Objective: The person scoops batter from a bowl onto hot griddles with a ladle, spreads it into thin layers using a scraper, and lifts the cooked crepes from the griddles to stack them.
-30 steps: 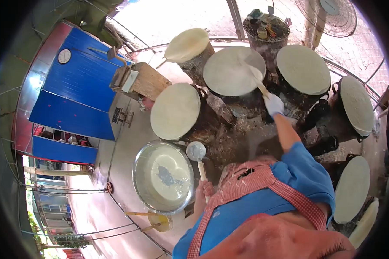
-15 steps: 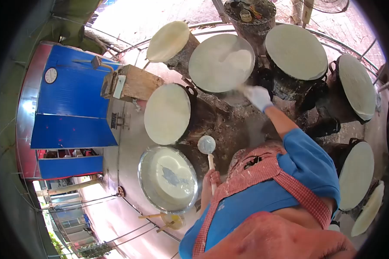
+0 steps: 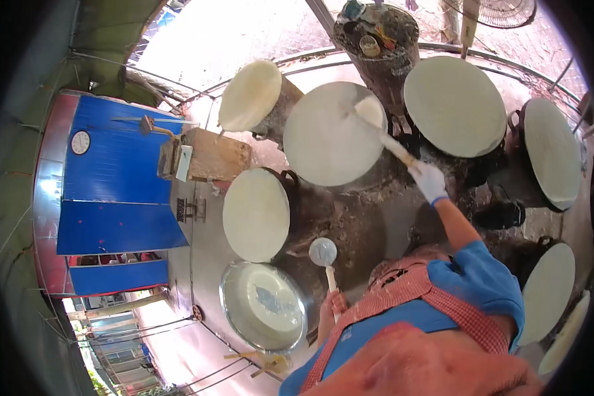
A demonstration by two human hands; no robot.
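Observation:
My right hand (image 3: 429, 181), in a white glove, grips the pale handle of a scraper-like tool (image 3: 396, 148). Its far end is blurred over a large round griddle (image 3: 330, 155) coated with a thin pale layer. A thicker cream-coloured patch (image 3: 373, 111) lies near the griddle's right edge. My bare left hand (image 3: 334, 303) is wrapped around the light handle of a ladle (image 3: 323, 251), held low before my apron (image 3: 389, 287). Left of the ladle stands a wide metal basin (image 3: 226, 297) holding pale, batter-like liquid (image 3: 261, 317).
Several more pale-coated griddles surround me, including one at the left (image 3: 256, 214), one behind (image 3: 454, 105) and one at the right (image 3: 553, 153). A wooden box (image 3: 218, 155) stands beyond the left griddle. Small items, including a jar (image 3: 369, 45), sit on a drum (image 3: 393, 66).
My right hand has moved right and toward me, and the tool now reaches across the griddle's right side. The cream patch looks smaller. My left hand still holds the ladle; the whole view has shifted downward.

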